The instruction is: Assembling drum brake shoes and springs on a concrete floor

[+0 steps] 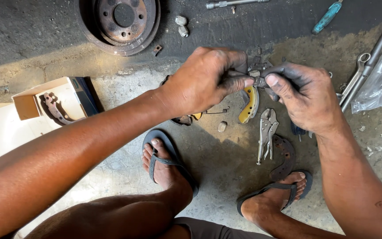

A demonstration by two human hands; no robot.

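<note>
Both hands pinch a small greasy metal part (pixel 256 75): left hand (pixel 204 82) and right hand (pixel 303 95) closed on it, above a yellow brake shoe (pixel 249 106); locking pliers (pixel 266 132) just below; brake drum (pixel 119 24), wrenches (pixel 361 73), open box (pixel 45 104) around; stained concrete floor (pixel 217 177).

Both hands meet above the concrete floor (pixel 226 177). The left hand (pixel 204 79) and the right hand (pixel 303 95) pinch together a small dark metal part (pixel 257 75), with a yellow-lined brake shoe (pixel 249 105) just under them. Locking pliers (pixel 266 132) lie below, beside a worn brake shoe (pixel 284 157). A rusty brake drum (pixel 120 24) sits at the top, and an open cardboard box (pixel 27 104) holds 1 more shoe at the left.
</note>
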